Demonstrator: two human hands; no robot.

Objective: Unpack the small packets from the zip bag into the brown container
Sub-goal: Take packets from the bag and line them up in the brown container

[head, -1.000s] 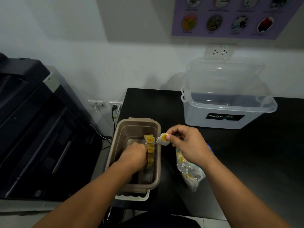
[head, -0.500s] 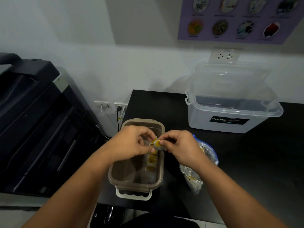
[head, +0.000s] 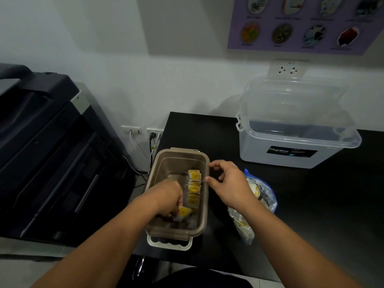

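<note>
The brown container (head: 204,204) stands at the black table's left front corner. A row of several small yellow-labelled packets (head: 194,189) stands along its right inner wall. My left hand (head: 168,199) is down inside the container and pinches one yellow packet (head: 184,213) near the front end. My right hand (head: 228,181) hovers just right of the container's rim, fingers loosely curled and holding nothing. The clear zip bag (head: 260,202) with a blue seal lies on the table to the right, partly hidden under my right wrist, with more packets inside.
A clear Megabox storage box (head: 295,146) with its lid tipped open stands at the back right of the black table (head: 332,204). A large dark printer (head: 47,152) fills the left. Wall sockets with cables (head: 143,132) sit between printer and table.
Both hands held one packet above the container before. Now my left hand has carried it down into the container's front end, and my right hand has let go and drawn back to the right.
</note>
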